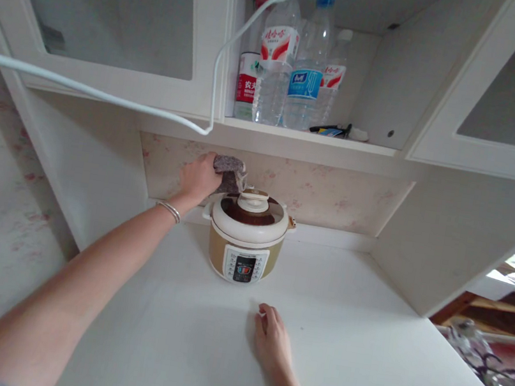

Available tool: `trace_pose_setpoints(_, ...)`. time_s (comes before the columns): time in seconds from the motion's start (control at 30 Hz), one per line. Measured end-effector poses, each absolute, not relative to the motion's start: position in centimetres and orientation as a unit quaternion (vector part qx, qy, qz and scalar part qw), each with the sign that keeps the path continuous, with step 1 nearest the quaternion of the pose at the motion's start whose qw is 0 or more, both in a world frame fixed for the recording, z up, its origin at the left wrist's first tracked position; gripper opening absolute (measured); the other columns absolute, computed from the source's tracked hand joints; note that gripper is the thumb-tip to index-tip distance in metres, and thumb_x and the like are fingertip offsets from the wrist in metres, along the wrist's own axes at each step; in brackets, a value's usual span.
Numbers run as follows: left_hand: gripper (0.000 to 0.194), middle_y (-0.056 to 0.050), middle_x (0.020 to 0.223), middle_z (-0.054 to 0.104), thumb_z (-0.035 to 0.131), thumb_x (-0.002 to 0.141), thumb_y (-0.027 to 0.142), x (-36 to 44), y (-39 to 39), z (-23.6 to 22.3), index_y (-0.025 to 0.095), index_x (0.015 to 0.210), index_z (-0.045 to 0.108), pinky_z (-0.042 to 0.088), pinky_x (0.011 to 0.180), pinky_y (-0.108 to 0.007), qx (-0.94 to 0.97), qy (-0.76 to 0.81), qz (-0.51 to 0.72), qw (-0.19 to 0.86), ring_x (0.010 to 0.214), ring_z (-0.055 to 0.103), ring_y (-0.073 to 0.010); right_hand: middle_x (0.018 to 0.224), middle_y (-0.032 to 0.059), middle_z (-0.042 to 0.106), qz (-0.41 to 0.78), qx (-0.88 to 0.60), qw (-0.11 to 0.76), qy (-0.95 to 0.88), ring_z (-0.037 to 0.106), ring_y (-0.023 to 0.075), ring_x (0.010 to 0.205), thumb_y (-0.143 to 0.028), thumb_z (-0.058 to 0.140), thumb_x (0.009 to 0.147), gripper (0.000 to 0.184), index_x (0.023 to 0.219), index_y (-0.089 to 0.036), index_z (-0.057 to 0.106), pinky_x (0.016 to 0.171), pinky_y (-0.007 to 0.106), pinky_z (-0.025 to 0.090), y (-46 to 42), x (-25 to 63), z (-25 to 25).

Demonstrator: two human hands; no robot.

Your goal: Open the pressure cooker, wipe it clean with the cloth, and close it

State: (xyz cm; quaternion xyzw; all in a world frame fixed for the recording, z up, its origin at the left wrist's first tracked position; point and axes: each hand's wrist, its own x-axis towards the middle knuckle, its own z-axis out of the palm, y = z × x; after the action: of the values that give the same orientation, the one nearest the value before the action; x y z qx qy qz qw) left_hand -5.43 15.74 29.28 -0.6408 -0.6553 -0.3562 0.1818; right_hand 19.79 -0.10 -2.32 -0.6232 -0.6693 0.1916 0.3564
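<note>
My left hand (200, 179) is closed around a grey-brown cloth (230, 173), which hangs at the back left of an electric pressure cooker (247, 238). The cooker stands upright on the white counter, its cream and brown lid on and its control panel facing me. Whether the cloth touches the lid, I cannot tell. My right hand (273, 338) rests on the counter in front of the cooker, fingers loosely bent and slightly apart, with nothing in them.
Above the cooker, an open cabinet shelf (314, 138) holds several plastic bottles (274, 79). A white cable (107, 96) crosses in front of the cabinet at the upper left. White side panels (465, 230) flank the counter (334, 359).
</note>
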Motion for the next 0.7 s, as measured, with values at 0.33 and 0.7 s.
trace_pose_setpoints(0.33,0.046,-0.017,0.101,0.070,0.050,0.081,0.053,-2.4,18.0,25.5,0.015,0.095,0.071,0.049,0.078,-0.035,-0.781,-0.608,-0.126,0.073,0.093,0.066,-0.0308,0.097,0.0050,0.067,0.178,-0.640,0.333,-0.669,0.062,0.0182,0.088,-0.026,0.035,0.093,0.025,0.098,-0.023,0.060,0.077,0.027,0.045,0.3,20.1,-1.7)
trace_pose_setpoints(0.7,0.063,0.001,0.153,0.031,0.035,0.085,0.069,1.0,12.7,23.3,0.035,0.136,0.048,0.025,0.109,-0.047,-0.903,-0.413,-0.120,0.008,0.136,0.029,-0.0315,0.090,0.0018,0.064,0.111,-0.633,0.252,-0.723,0.058,0.0181,0.086,-0.027,0.040,0.094,0.022,0.092,-0.025,0.062,0.079,0.030,0.038,0.2,18.8,-0.6)
